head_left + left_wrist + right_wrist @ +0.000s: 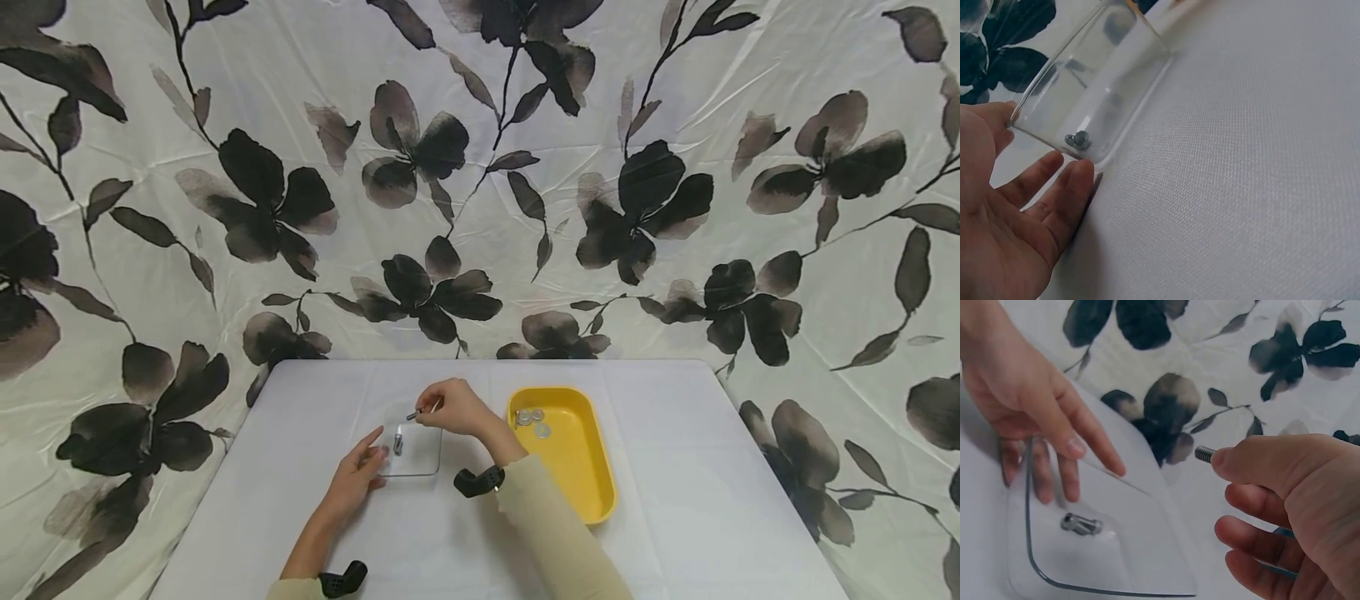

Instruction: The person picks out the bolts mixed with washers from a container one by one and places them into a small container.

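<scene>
A small threaded bolt is pinched between the thumb and fingers of my right hand, its threaded end sticking out. That hand is above the far side of a clear glass container on the table. Inside the container, near its left side, lie small metal bolts. My left hand touches the container's left side with fingers spread along the wall and rim. In the left wrist view, the fingertips rest against the glass at its lower edge.
Right of the container stands a yellow tray holding several washers and a thin metal piece at its left wall. The white table ends at a floral-patterned cloth behind. My right forearm reaches past the tray's left edge.
</scene>
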The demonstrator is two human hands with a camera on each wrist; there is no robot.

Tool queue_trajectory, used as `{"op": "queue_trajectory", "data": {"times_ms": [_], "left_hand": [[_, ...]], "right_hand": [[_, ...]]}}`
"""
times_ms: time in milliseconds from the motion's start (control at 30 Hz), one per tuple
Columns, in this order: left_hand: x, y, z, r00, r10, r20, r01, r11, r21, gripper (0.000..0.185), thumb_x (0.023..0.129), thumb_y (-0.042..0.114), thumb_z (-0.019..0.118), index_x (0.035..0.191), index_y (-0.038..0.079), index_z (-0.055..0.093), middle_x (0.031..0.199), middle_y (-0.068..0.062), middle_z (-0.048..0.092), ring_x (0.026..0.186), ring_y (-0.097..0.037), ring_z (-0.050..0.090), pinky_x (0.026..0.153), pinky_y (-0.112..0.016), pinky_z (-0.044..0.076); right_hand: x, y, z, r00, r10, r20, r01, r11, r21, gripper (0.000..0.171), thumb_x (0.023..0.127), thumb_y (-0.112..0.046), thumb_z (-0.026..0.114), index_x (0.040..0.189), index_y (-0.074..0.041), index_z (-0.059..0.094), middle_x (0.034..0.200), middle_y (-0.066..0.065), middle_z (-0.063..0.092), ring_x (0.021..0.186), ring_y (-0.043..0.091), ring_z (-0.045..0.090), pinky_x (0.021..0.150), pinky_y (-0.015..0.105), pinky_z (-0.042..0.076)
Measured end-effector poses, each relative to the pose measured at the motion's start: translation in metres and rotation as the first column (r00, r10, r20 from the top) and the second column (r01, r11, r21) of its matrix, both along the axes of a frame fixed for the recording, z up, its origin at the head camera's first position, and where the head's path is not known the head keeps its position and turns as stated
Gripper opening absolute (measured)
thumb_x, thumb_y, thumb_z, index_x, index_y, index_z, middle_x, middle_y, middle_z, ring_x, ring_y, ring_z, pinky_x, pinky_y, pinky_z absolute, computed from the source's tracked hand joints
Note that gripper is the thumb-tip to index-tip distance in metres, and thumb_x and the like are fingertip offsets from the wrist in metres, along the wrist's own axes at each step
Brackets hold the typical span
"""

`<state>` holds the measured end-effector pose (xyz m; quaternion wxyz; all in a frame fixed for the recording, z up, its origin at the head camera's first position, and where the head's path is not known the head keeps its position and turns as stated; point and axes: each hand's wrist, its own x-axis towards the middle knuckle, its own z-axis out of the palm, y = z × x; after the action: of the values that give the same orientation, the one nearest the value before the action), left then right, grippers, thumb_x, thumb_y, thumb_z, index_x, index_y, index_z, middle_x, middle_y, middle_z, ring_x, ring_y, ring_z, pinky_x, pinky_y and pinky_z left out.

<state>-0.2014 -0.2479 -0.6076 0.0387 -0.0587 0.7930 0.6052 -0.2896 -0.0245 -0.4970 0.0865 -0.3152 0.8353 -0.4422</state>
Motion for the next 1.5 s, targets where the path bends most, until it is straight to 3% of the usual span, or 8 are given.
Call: {"op": "queue_trajectory", "data": {"times_ms": [400, 900, 1500], "left_hand": [[0.001, 0.000, 0.000, 1.000, 0.002, -0.018, -0.002, 1.000, -0.006, 0.051, 0.102, 0.017, 0.053, 0.151, 0.014, 0.037, 0.127, -0.021, 0.053, 0.105, -0.030, 0.057, 0.074, -0.030, 0.057], [0.002, 0.005, -0.001, 1.000, -0.004, -0.012, 0.005, 1.000, 0.006, 0.059, 0.100, 0.032, 0.056, 0.152, 0.015, 0.034, 0.125, -0.021, 0.053, 0.100, -0.028, 0.060, 0.077, -0.031, 0.057], [-0.001, 0.003, -0.002, 1.000, -0.006, 0.000, 0.006, 1.000, -0.003, 0.054, 0.102, 0.025, 0.054, 0.152, 0.017, 0.035, 0.126, -0.021, 0.051, 0.105, -0.029, 0.056, 0.077, -0.030, 0.057]], "right_hand": [[0.005, -0.008, -0.009, 1.000, -0.008, -0.018, 0.009, 0.997, 0.074, 0.019, 0.084, -0.018, 0.078, 0.101, -0.012, 0.073, 0.075, -0.009, 0.062, 0.067, 0.006, 0.055, 0.057, 0.019, 0.047], [0.000, 0.016, -0.013, 0.999, -0.040, -0.011, 0.040, 0.996, 0.080, 0.017, 0.085, -0.014, 0.076, 0.100, -0.007, 0.074, 0.076, -0.007, 0.063, 0.069, 0.008, 0.055, 0.058, 0.020, 0.048], [-0.015, 0.059, 0.002, 0.993, -0.105, -0.056, 0.112, 0.983, 0.143, 0.016, 0.087, -0.018, 0.075, 0.101, -0.010, 0.074, 0.079, -0.008, 0.063, 0.072, 0.012, 0.057, 0.062, 0.022, 0.051]]}}
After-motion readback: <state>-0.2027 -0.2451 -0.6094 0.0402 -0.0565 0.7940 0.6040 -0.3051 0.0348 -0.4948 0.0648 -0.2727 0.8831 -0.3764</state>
